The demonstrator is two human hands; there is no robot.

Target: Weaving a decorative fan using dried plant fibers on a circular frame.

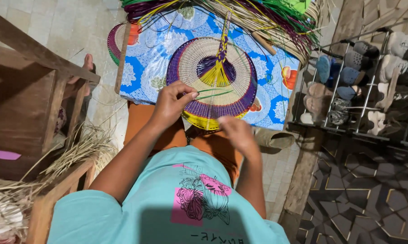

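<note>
So the round woven straw fan with purple and yellow bands [211, 77] lies flat on the table covered in a blue flowery cloth [145, 68]. The left hand [172, 103] pinches thin green strips [213, 94] at the fan's near edge. The right hand [236, 131] is blurry at the yellow rim, can't tell its grip; the hands are a bit apart. Loose bundle of purple, green and tan straw strands [240, 13] crowds the far side. Metal shoe rack [362, 81] sits right, wooden frame [37, 90] and dry straw pile [14, 199] left.
</note>
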